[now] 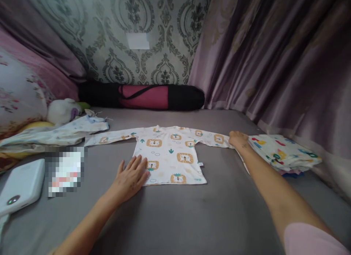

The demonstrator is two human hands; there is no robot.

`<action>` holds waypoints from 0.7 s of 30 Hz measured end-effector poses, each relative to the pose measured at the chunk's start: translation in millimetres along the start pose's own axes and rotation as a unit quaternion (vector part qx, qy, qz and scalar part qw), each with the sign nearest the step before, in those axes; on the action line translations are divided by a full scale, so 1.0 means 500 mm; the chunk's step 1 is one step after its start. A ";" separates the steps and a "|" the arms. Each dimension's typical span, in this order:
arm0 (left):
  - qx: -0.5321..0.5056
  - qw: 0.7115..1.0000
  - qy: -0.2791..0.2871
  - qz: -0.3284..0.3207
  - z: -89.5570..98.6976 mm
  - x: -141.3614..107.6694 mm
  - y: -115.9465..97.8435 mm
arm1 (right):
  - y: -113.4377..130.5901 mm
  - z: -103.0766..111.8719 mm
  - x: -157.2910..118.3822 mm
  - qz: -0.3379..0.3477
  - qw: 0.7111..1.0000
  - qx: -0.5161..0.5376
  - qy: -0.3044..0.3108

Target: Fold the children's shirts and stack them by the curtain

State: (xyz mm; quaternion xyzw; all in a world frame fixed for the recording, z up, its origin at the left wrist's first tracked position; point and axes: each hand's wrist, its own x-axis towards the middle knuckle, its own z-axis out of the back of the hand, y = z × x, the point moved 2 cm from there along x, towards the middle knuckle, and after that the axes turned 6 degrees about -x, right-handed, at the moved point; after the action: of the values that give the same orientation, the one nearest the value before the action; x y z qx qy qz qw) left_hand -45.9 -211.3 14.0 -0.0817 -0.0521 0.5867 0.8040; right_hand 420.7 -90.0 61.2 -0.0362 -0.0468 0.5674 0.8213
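Note:
A small white long-sleeved shirt (164, 152) with orange lion prints lies spread on the grey bed sheet (186, 218), both sleeves stretched out sideways. My left hand (133, 176) rests flat on its lower left side, fingers apart. At the end of the right sleeve, my right hand (239, 139) is closed on the cuff; my fingers hide the very end of it. Just beyond that hand sits a stack of folded clothes (285, 151), the top one white with colourful prints.
At the back lies a long black and dark red bag (145, 96) against the patterned wall. On the left are a crumpled light garment (63, 132), a plush toy (64, 110), a white power bank (23, 185) with a cable, and a blurred-out item (65, 172). Purple curtains (274, 57) hang at right.

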 end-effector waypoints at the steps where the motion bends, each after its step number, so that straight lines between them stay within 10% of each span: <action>1: -0.010 1.000 -0.005 -0.006 0.013 0.010 -0.006 | 0.000 0.007 -0.001 -0.005 1.000 -0.015 -0.005; 5: -0.115 0.991 -0.037 -0.050 0.057 0.092 -0.050 | -0.005 0.040 0.000 -0.013 1.000 0.000 -0.027; 8: -0.215 0.970 -0.033 -0.105 0.056 0.185 -0.104 | -0.015 0.056 0.005 -0.050 0.975 0.212 -0.042; 14: -0.277 0.947 -0.074 -0.148 -0.011 0.357 -0.212 | -0.010 0.047 0.016 -0.152 0.767 0.619 -0.074; 21: -0.258 0.938 -0.118 -0.197 -0.102 0.447 -0.257 | -0.001 0.020 0.062 -0.139 0.667 0.720 -0.135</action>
State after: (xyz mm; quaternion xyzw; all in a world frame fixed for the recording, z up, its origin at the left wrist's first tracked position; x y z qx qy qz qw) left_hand 151.7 -40.7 -14.0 -0.2045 -0.3112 0.3882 0.8430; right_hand 431.0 -61.3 72.4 0.6500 0.2617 0.3024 0.6462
